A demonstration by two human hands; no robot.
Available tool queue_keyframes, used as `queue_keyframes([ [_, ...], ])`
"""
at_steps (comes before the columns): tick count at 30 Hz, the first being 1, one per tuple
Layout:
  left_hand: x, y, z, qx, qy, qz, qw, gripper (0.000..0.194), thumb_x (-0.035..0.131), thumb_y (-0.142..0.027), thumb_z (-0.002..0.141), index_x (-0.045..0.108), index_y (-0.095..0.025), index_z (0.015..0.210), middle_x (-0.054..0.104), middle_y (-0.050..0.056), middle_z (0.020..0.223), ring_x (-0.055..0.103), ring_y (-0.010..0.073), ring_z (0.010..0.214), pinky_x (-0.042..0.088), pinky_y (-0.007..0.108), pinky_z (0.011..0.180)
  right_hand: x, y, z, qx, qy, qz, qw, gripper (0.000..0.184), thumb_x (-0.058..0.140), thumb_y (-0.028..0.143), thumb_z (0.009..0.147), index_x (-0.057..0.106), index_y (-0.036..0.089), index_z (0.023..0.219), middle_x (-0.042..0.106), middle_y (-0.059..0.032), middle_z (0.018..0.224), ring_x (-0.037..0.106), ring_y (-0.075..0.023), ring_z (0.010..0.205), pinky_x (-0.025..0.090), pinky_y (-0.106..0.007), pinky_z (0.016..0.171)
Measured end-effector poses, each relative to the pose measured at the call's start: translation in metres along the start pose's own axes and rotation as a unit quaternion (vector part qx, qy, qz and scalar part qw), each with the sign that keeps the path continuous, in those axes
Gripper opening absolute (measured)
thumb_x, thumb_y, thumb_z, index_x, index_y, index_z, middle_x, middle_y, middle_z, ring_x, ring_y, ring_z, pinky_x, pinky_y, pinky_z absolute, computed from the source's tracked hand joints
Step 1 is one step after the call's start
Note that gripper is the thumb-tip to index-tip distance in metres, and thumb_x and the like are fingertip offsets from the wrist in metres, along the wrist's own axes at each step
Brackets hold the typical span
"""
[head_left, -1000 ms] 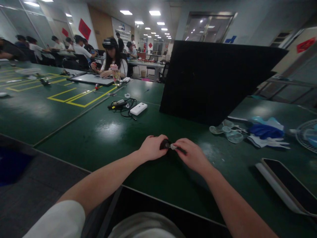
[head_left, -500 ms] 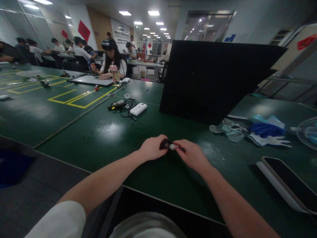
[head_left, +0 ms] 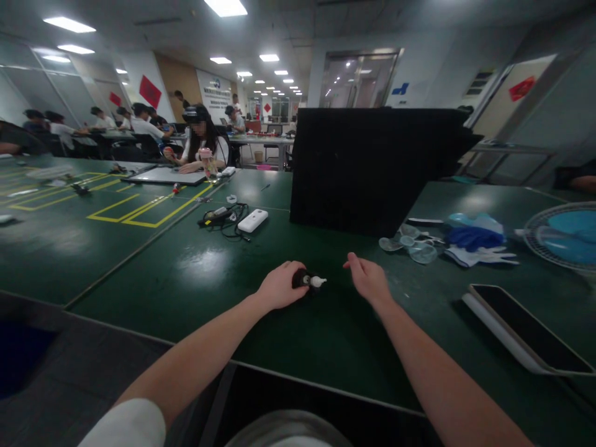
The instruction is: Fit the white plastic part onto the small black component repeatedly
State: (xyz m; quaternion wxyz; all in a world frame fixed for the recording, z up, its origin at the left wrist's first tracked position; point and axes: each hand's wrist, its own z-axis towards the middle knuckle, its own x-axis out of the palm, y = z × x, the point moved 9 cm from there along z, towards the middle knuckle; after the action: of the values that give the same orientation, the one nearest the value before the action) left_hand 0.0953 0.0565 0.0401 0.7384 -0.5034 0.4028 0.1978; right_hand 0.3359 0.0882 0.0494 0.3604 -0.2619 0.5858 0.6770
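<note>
My left hand [head_left: 280, 285] is wrapped round a small black part [head_left: 302, 279] low over the table, its fingers covering much of it. A white pointed tip [head_left: 318, 282] sticks out of that part toward the right. My right hand [head_left: 369, 281] is a short way off to the right, not touching the part. Its fingers are curled in and the thumb points up; whatever they may hold is hidden from this side.
Behind my hands stands a large black panel [head_left: 354, 167]. A white box with cables [head_left: 252, 220] lies at left. On the right are clear fan blades [head_left: 410, 242], gloves [head_left: 475, 239], a round fan [head_left: 568, 233] and a phone [head_left: 521, 323]. Across the table sits a person [head_left: 205, 139].
My right hand has drawn away to the right from the white tip, which now shows fully. My left hand keeps its hold on the black part. The view has tilted up and turned slightly right.
</note>
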Motion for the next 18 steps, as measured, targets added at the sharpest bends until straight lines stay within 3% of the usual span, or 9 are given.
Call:
queue_keyframes([
  [3, -0.008, 0.018, -0.003, -0.005, -0.016, 0.020, 1.000, 0.042, 0.069, -0.035, 0.080, 0.058, -0.025, 0.120, 0.067, 0.005, 0.116, 0.066, 0.0220, 0.104, 0.052, 0.035, 0.091, 0.005, -0.001, 0.000, 0.004, 0.017, 0.001, 1.000, 0.072, 0.024, 0.071, 0.097, 0.074, 0.019, 0.090, 0.065, -0.0051, 0.063, 0.063, -0.0217, 0.064, 0.041, -0.031, 0.058],
  [6, -0.032, 0.064, -0.012, -0.056, -0.033, 0.055, 0.996, 0.044, 0.069, -0.031, 0.078, 0.056, -0.026, 0.119, 0.069, 0.004, 0.106, 0.068, 0.0226, 0.095, 0.053, 0.034, 0.084, 0.007, 0.000, -0.001, 0.002, 0.015, 0.002, 1.000, 0.072, 0.024, 0.071, 0.097, 0.074, 0.020, 0.089, 0.066, -0.0056, 0.065, 0.063, -0.0221, 0.065, 0.042, -0.032, 0.058],
  [10, -0.091, 0.141, -0.045, -0.173, -0.103, 0.113, 0.973, 0.052, 0.067, -0.027, 0.079, 0.051, -0.025, 0.128, 0.070, 0.005, 0.109, 0.069, 0.0238, 0.096, 0.053, 0.034, 0.085, 0.012, 0.000, 0.001, 0.013, 0.039, -0.004, 0.999, 0.070, 0.027, 0.072, 0.095, 0.074, 0.020, 0.095, 0.064, -0.0048, 0.062, 0.061, -0.0221, 0.060, 0.042, -0.032, 0.055],
  [12, -0.121, 0.164, -0.064, -0.204, -0.142, 0.168, 0.954, 0.055, 0.066, -0.026, 0.079, 0.049, -0.025, 0.131, 0.067, 0.007, 0.119, 0.068, 0.0252, 0.100, 0.052, 0.035, 0.088, 0.018, -0.001, 0.003, 0.022, 0.067, -0.014, 0.997, 0.067, 0.029, 0.071, 0.095, 0.073, 0.020, 0.095, 0.064, -0.0050, 0.062, 0.061, -0.0225, 0.060, 0.042, -0.032, 0.054],
  [15, -0.146, 0.167, -0.078, -0.171, -0.176, 0.255, 0.935, 0.049, 0.062, -0.020, 0.082, 0.053, -0.025, 0.130, 0.057, 0.009, 0.136, 0.062, 0.0263, 0.114, 0.050, 0.035, 0.096, 0.025, 0.000, 0.003, 0.021, 0.097, -0.015, 0.995, 0.064, 0.032, 0.070, 0.095, 0.073, 0.020, 0.094, 0.066, -0.0064, 0.067, 0.062, -0.0231, 0.063, 0.044, -0.032, 0.055],
  [18, -0.145, 0.159, -0.077, -0.126, -0.160, 0.313, 0.928, 0.042, 0.057, -0.016, 0.085, 0.058, -0.026, 0.126, 0.055, 0.010, 0.134, 0.057, 0.0269, 0.119, 0.046, 0.037, 0.102, 0.027, -0.001, 0.003, 0.024, 0.108, -0.017, 0.994, 0.064, 0.031, 0.069, 0.095, 0.072, 0.020, 0.098, 0.067, -0.0071, 0.070, 0.063, -0.0236, 0.065, 0.046, -0.033, 0.056],
])
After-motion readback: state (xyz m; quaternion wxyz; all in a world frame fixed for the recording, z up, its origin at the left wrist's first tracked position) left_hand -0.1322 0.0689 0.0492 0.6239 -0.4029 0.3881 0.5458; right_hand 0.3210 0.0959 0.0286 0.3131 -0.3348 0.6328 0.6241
